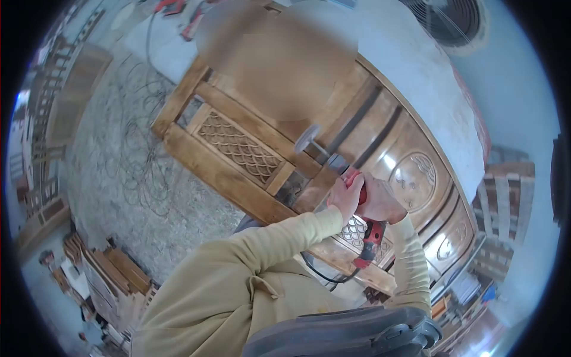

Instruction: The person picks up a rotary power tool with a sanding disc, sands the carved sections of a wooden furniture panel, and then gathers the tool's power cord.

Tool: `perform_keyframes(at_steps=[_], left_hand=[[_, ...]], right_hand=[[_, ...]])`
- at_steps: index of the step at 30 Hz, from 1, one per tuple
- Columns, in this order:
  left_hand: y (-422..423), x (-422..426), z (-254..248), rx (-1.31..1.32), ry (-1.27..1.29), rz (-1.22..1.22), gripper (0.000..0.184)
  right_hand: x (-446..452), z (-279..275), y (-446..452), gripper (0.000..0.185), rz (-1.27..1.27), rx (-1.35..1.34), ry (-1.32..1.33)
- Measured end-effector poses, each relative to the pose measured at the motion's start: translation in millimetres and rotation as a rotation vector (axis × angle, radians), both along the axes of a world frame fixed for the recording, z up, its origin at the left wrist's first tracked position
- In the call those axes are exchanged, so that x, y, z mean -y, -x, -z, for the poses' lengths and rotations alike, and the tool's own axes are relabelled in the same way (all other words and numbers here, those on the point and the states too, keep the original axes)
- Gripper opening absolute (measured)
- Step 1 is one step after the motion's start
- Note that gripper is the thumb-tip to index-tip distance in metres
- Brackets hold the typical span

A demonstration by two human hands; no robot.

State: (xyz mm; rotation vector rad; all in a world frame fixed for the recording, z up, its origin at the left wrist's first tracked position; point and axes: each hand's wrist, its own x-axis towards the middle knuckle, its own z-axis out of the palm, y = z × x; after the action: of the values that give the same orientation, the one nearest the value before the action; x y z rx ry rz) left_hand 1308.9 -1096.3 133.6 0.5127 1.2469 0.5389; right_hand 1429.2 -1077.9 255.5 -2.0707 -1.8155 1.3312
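Note:
My left hand and my right hand are both wrapped round a red-and-black power grinder, close together at its front part. A slim shaft runs from its metal collar to a pale round disc, which is over the carved wooden furniture piece; whether it touches the wood I cannot tell. Near the disc lies a fish-scale carved panel within the frame. Glossy curved wood with a round carved medallion is beside my right hand. A black cord hangs from the tool's rear end.
Tangled cords lie on the grey floor at left. Stacked boards stand lower left, and wooden pallets lean at right. A large fan is at upper right. A blurred patch hides the top middle.

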Motion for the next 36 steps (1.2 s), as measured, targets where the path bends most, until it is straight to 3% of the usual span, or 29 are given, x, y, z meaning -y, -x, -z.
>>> perform_keyframes(at_steps=[2,4,7,9,13,14,16,17,18,20,24,27,30,32,35,36], left_hand=[[16.2,-39.5,-23.6,-0.001,-0.046,-0.042,0.025],[36.9,-71.2,-12.3,0.039,-0.085,-0.126,0.025],[82.9,-125.2,-22.6,0.146,-0.125,-0.266,0.023],[109.7,-167.5,-17.1,-0.083,-0.18,-0.269,0.019],[127.8,-243.0,8.2,-0.036,-0.111,-0.293,0.018],[115.1,-257.2,39.1,-0.119,-0.202,-0.244,0.029],[109.5,-302.3,-1.7,0.017,-0.346,-0.09,0.039],[86.4,-319.0,4.6,0.016,-0.342,-0.154,0.036],[79.0,-344.7,-13.4,0.093,-0.4,-0.072,0.039],[48.8,-397.2,-2.8,0.12,-0.427,0.097,0.026],[25.0,-451.7,-14.0,-0.031,-0.238,0.168,0.052],[36.8,-435.2,-19.3,-0.192,-0.225,0.171,0.057],[72.1,-361.3,-16.8,-0.172,-0.12,0.028,0.044],[95.4,-328.8,-19.1,0.029,-0.175,-0.139,0.024],[142.6,-279.4,-10.2,0.17,-0.198,-0.22,0.015],[152.0,-270.4,-7.5,0.157,-0.15,-0.256,0.016]], right_hand=[[-32.0,-5.8,14.5,0.076,-0.042,-0.003,-0.028],[-71.2,-9.0,33.9,0.076,-0.111,0.023,-0.064],[-128.8,20.5,67.0,0.074,-0.214,-0.037,-0.133],[-175.2,23.9,96.9,0.071,-0.259,-0.003,-0.11],[-248.9,54.1,120.5,0.071,-0.323,0.043,-0.102],[-261.1,52.2,114.2,0.073,-0.262,0.032,-0.127],[-284.0,48.3,95.5,0.078,-0.197,0.006,-0.201],[-296.5,44.2,84.6,0.08,-0.093,0.02,-0.191],[-308.4,42.8,72.8,0.082,0.012,0.033,-0.181],[-342.1,53.1,41.2,0.081,0.008,0.015,-0.395],[-390.5,71.3,11.9,0.081,0.127,-0.094,-0.384],[-384.7,42.5,25.8,0.078,0.109,-0.004,-0.272],[-335.8,22.3,68.9,0.077,0.07,0.005,-0.069],[-315.5,25.0,89.1,0.074,-0.065,-0.081,-0.087],[-283.7,23.3,130.2,0.072,-0.147,-0.009,0.071],[-270.1,35.9,136.6,0.069,-0.188,-0.024,-0.003]])
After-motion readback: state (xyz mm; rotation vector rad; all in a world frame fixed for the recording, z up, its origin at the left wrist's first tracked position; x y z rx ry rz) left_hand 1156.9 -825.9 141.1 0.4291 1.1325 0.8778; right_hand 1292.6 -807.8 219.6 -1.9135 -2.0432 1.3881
